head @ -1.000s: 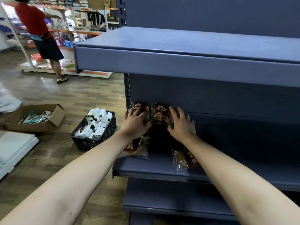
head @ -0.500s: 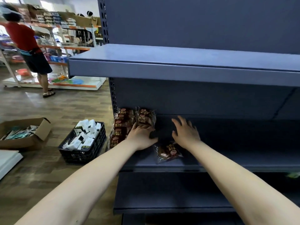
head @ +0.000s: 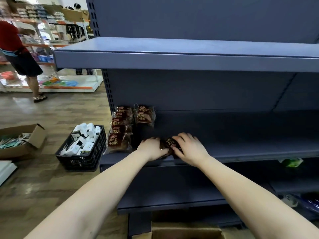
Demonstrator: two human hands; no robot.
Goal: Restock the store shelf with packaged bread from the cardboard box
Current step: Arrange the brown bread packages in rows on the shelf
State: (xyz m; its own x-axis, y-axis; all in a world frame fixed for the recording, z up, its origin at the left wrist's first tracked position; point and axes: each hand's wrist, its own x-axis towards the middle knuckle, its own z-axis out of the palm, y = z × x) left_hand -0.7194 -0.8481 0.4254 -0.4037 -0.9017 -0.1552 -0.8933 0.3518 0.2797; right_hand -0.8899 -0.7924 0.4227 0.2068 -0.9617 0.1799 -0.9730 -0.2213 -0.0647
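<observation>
The front bread pack of the left row carries the light print "黑全麦 小面包" on brown, under a red oval logo. A shorter row stands just beside it, at the back. Both hands grasp one dark pack near the front edge of the shelf; its writing is turned and I cannot read it. The left hand curls on its left end and the right hand covers its right end. Both arms are stretched forward. The cardboard box is below.
</observation>
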